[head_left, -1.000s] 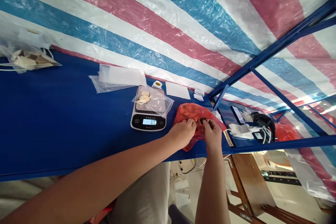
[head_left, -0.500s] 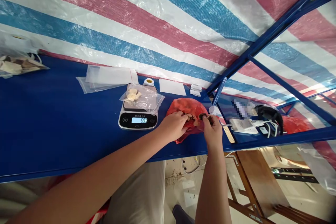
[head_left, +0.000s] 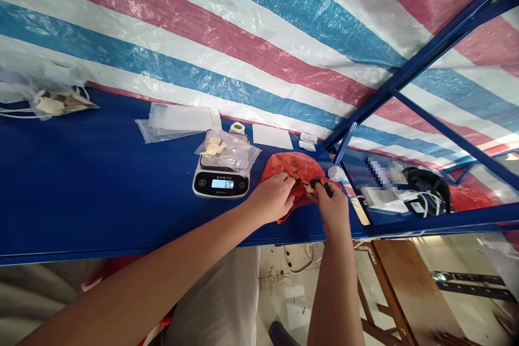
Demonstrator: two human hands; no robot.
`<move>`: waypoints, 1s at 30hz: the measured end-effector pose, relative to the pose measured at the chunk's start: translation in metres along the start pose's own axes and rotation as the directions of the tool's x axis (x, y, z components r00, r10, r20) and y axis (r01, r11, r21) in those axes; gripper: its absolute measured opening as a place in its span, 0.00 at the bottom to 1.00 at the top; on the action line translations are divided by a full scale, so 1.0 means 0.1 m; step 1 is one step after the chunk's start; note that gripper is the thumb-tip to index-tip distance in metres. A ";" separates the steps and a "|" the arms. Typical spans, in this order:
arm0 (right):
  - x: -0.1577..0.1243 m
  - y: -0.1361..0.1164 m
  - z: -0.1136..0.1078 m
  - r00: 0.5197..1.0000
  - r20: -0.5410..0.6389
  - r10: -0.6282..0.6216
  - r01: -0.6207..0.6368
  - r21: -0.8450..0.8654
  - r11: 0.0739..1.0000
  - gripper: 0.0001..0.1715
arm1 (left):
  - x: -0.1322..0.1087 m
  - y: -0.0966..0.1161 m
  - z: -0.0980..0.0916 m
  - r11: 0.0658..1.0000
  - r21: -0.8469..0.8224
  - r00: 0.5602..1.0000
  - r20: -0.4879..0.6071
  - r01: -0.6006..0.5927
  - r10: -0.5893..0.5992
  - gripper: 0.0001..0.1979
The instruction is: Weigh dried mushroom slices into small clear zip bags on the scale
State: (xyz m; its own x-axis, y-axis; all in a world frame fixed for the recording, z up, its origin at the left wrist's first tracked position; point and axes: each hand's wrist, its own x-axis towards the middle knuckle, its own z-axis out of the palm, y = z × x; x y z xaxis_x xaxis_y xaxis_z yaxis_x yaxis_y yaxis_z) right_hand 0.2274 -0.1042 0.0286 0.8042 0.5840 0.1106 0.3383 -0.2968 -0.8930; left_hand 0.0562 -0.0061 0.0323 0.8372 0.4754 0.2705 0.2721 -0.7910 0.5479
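My left hand (head_left: 272, 198) pinches the top of a red plastic bag (head_left: 288, 168) lying on the blue table. My right hand (head_left: 334, 207) sits just to its right, its fingertips closed on a small dark piece (head_left: 315, 183) at the bag's mouth. A pale fragment (head_left: 310, 188) shows beside that piece. The bag's contents are mostly hidden by the red plastic and my fingers. Left of my hands stands a digital kitchen scale (head_left: 221, 184) reading 6.9, holding a clear plastic bag (head_left: 227, 151) of pale chunks.
The blue table (head_left: 89, 184) runs left, with clear bags and white sheets (head_left: 182, 119) near its far edge. A small jar (head_left: 237, 128) and a bag of pale pieces (head_left: 57, 102) also stand there. A blue metal frame (head_left: 405, 81) and striped tarpaulin (head_left: 203, 21) border the table.
My hands have come closer together around the bag's mouth. The whole view has shifted slightly. The scale still reads 6.9.
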 end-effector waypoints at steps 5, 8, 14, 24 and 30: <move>-0.24 -0.20 -0.20 0.989 0.090 0.119 -0.144 0.353 0.925 0.18 | 0.07 0.12 0.03 0.983 -0.055 0.978 -0.128 -0.175 0.167 0.22; -0.33 -0.30 -0.25 0.981 0.158 0.116 -0.175 0.434 0.884 0.18 | 0.14 0.14 0.03 0.955 -0.145 0.966 -0.069 -0.257 0.250 0.19; -0.33 -0.33 -0.10 0.980 0.165 0.110 -0.182 0.529 0.829 0.21 | 0.18 0.00 -0.03 0.883 -0.432 0.980 0.001 -0.181 0.201 0.11; -0.24 -0.11 -0.05 0.999 0.051 -0.014 0.021 -0.135 0.991 0.18 | -0.21 0.00 -0.45 0.363 -0.888 0.959 0.244 0.281 -0.147 0.21; -0.17 -0.14 0.11 0.977 0.044 -0.210 0.209 -0.411 0.887 0.17 | -0.58 -0.23 -1.04 0.321 -0.929 0.971 0.124 0.185 -0.202 0.12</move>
State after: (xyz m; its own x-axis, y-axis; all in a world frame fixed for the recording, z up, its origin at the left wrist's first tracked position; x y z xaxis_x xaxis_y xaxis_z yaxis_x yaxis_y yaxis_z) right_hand 0.2036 -0.1017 0.0349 0.6928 0.6659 0.2767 0.6695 -0.4515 -0.5899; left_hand -0.0478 0.0245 0.0862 0.8170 0.5741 0.0539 -0.1981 0.1917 0.9613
